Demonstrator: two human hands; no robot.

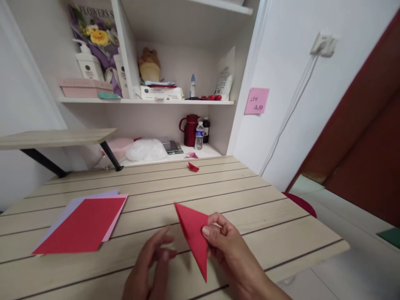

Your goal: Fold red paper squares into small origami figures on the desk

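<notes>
A red sheet of paper folded into a triangle is pinched at its right corner between the thumb and fingers of my right hand. It is held up over the table, one point toward the back and one toward me. To its left, my left hand is apart from the paper, somewhat blurred, with its fingers parted and nothing in them. A small red folded paper boat sits near the table's back edge.
Red, pink and lilac paper sheets lie stacked on the table's left. Behind, a shelf holds a dark red jug, a water bottle and a pink folded paper. A small raised stand is at back left.
</notes>
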